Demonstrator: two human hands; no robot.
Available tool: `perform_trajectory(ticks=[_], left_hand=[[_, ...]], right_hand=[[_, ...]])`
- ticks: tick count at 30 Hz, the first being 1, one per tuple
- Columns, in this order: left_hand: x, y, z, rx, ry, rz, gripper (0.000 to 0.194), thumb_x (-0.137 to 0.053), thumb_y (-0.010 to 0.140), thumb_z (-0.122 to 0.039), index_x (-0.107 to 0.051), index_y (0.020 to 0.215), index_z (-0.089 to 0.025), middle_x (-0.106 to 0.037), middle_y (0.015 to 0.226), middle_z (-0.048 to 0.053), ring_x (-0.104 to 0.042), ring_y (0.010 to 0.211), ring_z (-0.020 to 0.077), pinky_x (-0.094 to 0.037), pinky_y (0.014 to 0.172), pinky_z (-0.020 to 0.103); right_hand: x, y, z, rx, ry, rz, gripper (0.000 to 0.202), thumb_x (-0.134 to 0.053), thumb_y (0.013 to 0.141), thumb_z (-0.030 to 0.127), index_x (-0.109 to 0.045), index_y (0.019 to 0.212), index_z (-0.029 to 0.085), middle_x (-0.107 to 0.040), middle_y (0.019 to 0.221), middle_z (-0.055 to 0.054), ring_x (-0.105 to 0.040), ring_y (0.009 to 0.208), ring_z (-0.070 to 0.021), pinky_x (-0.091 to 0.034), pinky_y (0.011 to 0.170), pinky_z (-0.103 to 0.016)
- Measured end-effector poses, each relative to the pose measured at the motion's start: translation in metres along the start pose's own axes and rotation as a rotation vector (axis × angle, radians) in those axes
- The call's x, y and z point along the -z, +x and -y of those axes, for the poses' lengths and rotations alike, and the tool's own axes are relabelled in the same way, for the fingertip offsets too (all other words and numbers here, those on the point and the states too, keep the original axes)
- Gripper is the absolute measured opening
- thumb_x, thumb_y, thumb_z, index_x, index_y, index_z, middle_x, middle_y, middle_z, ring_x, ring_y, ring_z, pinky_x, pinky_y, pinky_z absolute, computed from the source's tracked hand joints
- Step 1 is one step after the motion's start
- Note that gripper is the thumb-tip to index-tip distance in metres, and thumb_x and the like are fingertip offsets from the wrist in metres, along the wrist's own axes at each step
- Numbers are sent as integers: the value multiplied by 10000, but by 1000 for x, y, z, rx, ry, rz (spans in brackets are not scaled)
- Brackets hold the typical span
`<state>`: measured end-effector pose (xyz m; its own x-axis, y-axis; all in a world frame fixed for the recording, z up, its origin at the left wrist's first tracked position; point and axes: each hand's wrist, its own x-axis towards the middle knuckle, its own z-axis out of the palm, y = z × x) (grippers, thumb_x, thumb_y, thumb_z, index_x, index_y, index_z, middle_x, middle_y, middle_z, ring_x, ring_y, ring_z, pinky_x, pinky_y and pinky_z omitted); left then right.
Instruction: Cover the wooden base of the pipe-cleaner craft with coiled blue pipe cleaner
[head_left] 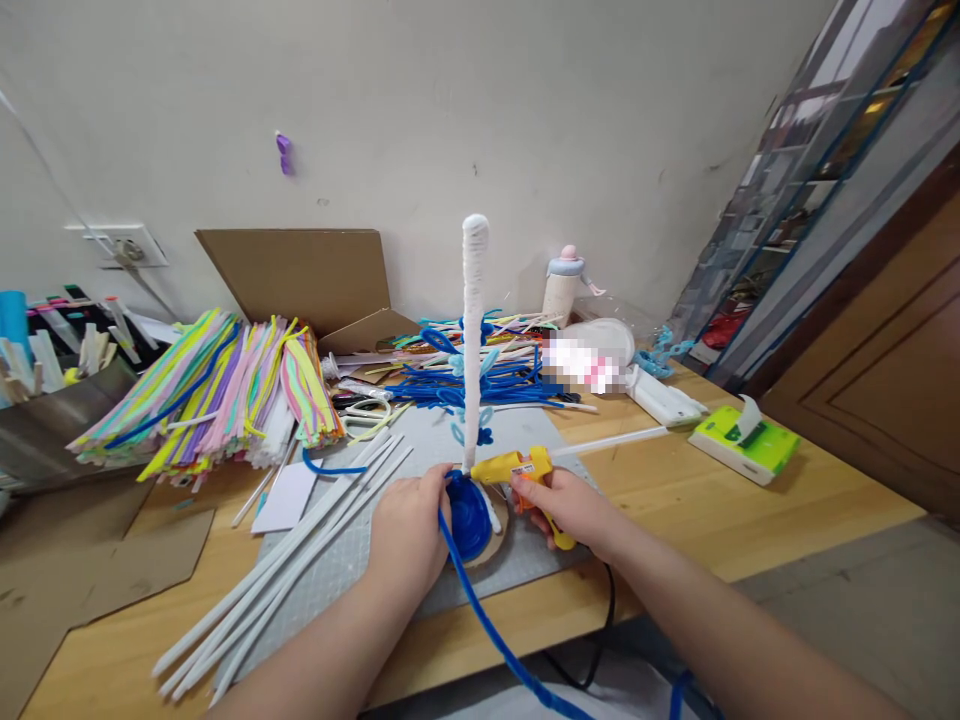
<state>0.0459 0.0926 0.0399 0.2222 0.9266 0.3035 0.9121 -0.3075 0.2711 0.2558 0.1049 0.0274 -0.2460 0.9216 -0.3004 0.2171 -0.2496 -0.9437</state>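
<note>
My right hand [566,505] is wrapped round the handle of a yellow hot glue gun [504,467], whose nozzle points left at the foot of an upright white fuzzy post [474,330]. A clear glue stick [607,440] sticks out of the gun's back. My left hand [411,525] is closed at the edge of a blue coiled disc [471,518], pinching a blue pipe cleaner [487,625] that trails down toward the front edge. The disc lies on a round tan base [495,555], with a short white strip [493,512] beside it. My left fingertips are partly hidden.
Long white sticks [300,560] lie on the grey mat [525,570] to the left. Bundles of coloured pipe cleaners [217,400], blue pipe cleaners [420,385] and scissors [367,408] are behind. A green tissue pack [742,445] and bottle [561,290] stand right. A black cord [609,610] hangs in front.
</note>
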Motion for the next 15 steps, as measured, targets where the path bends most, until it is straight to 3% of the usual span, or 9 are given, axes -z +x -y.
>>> perform_trajectory(ticks=[15], left_hand=[[-1,0,2,-7,-11,-18,304,-391,904,-168,-584,1138,-183,-713,900,72,-653,867,220,-482,782,353]], right_hand=[[-4,0,2,-35,-55,-86,412,-549,774,573,-496,671,177,-448,540,54,-387,400,-59,-378,313,-177]])
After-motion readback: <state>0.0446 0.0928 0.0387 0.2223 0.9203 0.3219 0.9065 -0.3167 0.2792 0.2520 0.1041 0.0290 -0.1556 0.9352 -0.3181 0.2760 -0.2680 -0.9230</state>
